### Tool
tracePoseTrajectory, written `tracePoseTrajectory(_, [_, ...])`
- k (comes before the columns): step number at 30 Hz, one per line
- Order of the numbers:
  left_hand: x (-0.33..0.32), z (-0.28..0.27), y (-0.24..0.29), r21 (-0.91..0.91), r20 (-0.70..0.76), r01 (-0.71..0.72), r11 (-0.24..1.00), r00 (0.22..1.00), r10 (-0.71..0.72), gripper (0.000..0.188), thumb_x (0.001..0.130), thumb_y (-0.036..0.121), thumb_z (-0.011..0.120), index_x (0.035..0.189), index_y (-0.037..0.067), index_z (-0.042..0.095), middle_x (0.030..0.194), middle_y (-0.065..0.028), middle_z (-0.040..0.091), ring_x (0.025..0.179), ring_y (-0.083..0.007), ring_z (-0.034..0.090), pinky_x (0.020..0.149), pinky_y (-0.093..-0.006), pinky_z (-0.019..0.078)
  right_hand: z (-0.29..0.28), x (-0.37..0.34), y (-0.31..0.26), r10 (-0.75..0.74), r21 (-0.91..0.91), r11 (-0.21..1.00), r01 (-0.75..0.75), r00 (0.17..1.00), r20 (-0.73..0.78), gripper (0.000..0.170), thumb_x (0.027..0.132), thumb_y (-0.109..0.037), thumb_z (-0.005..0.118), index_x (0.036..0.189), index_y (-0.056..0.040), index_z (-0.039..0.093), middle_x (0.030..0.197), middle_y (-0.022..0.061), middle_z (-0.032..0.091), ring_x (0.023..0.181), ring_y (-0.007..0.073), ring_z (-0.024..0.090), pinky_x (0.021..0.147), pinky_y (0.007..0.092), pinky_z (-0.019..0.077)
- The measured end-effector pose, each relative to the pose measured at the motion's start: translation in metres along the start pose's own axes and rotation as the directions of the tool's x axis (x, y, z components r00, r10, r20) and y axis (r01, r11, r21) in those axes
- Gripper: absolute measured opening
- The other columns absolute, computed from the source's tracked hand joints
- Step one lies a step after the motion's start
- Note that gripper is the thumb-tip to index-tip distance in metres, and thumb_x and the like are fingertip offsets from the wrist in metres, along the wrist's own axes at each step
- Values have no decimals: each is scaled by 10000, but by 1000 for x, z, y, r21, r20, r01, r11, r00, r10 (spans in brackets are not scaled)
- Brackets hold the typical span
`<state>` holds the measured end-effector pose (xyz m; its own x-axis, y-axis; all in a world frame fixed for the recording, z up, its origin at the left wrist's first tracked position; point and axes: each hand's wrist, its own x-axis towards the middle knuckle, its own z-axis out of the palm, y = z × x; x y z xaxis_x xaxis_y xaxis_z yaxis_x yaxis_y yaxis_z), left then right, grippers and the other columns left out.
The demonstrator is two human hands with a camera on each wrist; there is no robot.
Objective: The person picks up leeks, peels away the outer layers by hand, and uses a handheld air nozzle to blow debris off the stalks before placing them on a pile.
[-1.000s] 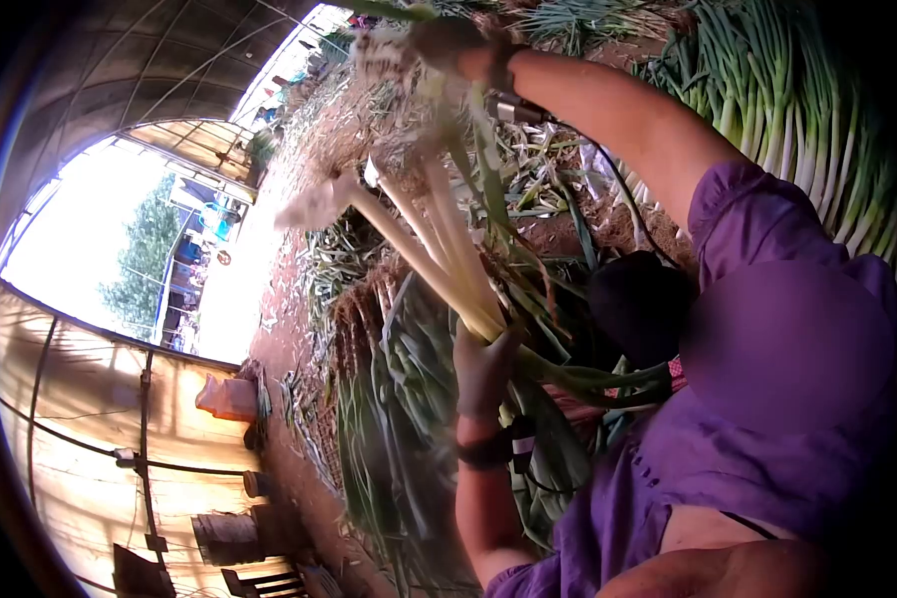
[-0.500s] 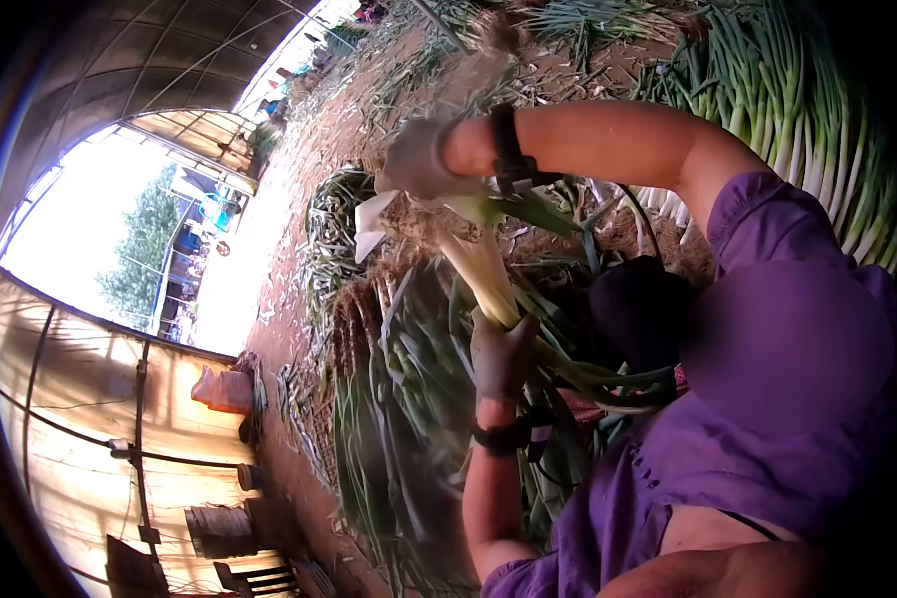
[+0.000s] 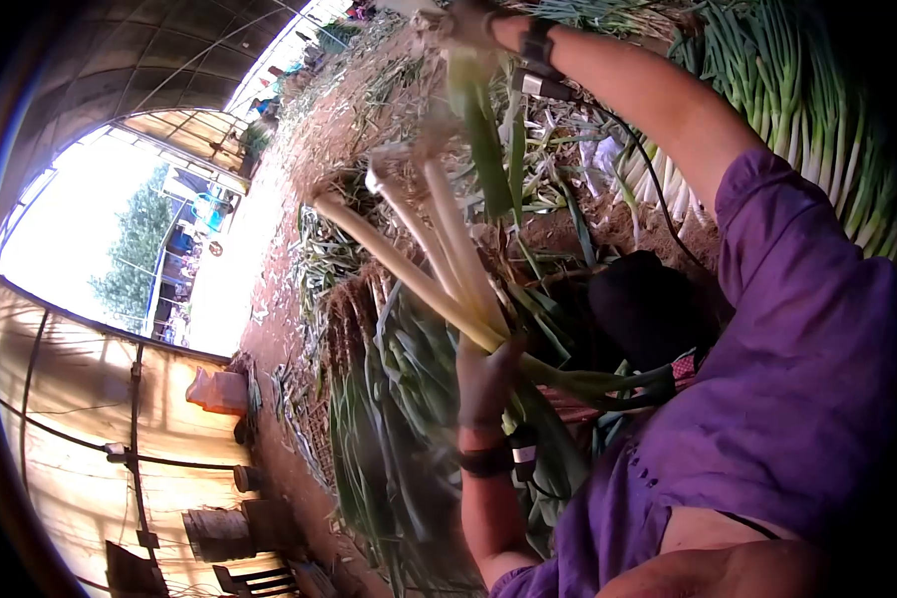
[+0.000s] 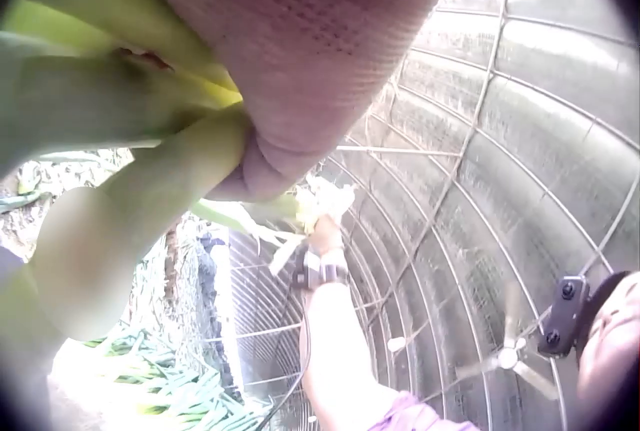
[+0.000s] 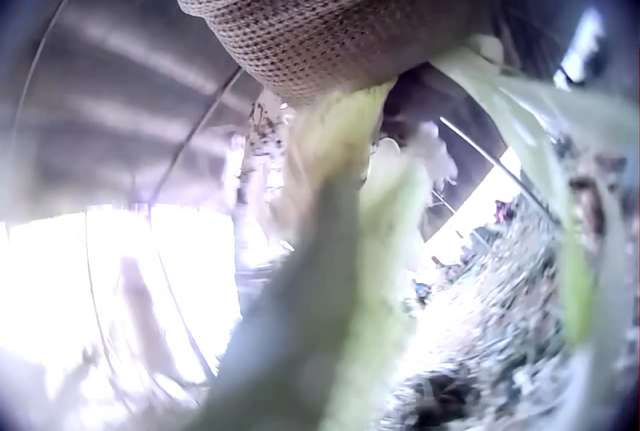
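Observation:
Several leeks with pale stalks (image 3: 409, 274) and green tops are gripped by my gloved left hand (image 3: 485, 384); their root ends fan out toward the upper left. The left wrist view shows this glove (image 4: 300, 46) curled round the green stems (image 4: 190, 166). High in the head view, my gloved right hand (image 3: 473, 24), blurred, holds loose leaves (image 3: 483, 149) that hang down, apart from the stalks. In the right wrist view the glove (image 5: 325, 26) closes round the upper end of these leaves (image 5: 375, 241); its fingertips are hidden.
Leeks with green leaves (image 3: 399, 419) lie below and beside the left hand. A large row of leeks (image 3: 787, 130) lies at upper right. Scraps of leaves litter the soil (image 3: 379, 100). A dark object (image 3: 643, 309) is near the lap, and a cable runs along the right arm.
Since half a second ago, my right hand has moved from the root ends up and away, carrying leaves. The stalks in my left hand now show spread apart.

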<state>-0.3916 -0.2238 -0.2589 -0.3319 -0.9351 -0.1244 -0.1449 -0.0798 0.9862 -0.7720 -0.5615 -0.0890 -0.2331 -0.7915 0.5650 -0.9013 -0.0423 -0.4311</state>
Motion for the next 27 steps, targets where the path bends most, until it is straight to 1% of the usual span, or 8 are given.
tracePoseTrajectory(1, [-4,-2,12,-41,-2,27,999,1000,-28,369,790,96,696,1116,-9,558,901,-41,604,760,-157,604,660,-302,504,34,20,40,-314,252,921,297,949,28,268,942,-261,607,1097,-56,686,909,119,708,804,241,685,730,359,574])
tracePoseTrajectory(5, [2,-9,12,3,-24,37,999,999,-37,352,797,102,690,1103,-20,565,917,-55,598,788,-151,601,692,-291,501,90,-82,56,-625,-33,774,632,771,121,338,984,-129,485,1306,-52,557,1247,118,625,1044,187,623,972,284,491])
tracePoseTrajectory(8, [2,1,11,37,-34,-14,999,999,16,358,803,134,680,1109,-15,567,920,-45,594,792,-152,600,694,-300,505,59,-135,6,-542,266,840,473,761,357,300,976,-165,507,1233,-40,596,1162,135,650,978,224,634,916,314,504])
tracePoseTrajectory(12, [8,12,0,150,-123,-74,986,988,93,422,785,194,698,1124,-18,562,897,-84,634,798,-191,636,715,-339,519,25,-140,-72,-575,356,810,466,749,329,280,964,-215,537,1136,-23,648,1048,158,682,889,274,649,842,354,521])
tracePoseTrajectory(16, [7,33,11,292,-188,-77,953,973,137,480,757,218,710,1140,-24,550,889,-139,665,809,-232,665,744,-364,527,17,-124,-112,-537,241,843,482,783,313,302,952,-264,566,1039,-7,699,935,181,715,801,324,664,767,394,538])
tracePoseTrajectory(19, [7,37,7,336,-203,-94,937,964,170,478,758,215,702,1142,-21,543,905,-150,672,818,-240,670,755,-367,529,-33,-136,-153,-245,-104,911,399,726,642,327,965,-264,592,1202,-47,652,1173,152,669,1028,240,658,895,359,535])
tracePoseTrajectory(25, [16,27,36,205,-119,-142,968,978,169,388,788,146,678,1123,1,546,932,-107,648,802,-198,634,742,-341,523,13,-117,-108,-151,137,983,125,969,196,363,1005,-384,522,1149,-111,711,1130,125,690,999,233,681,864,357,550])
tracePoseTrajectory(27, [13,29,42,189,-61,-183,965,978,198,364,795,108,676,1119,-3,552,920,-72,614,798,-158,593,726,-315,512,-10,-116,-93,-233,29,972,231,964,131,395,1004,-412,514,1185,-104,685,1117,130,683,975,240,673,875,374,542])
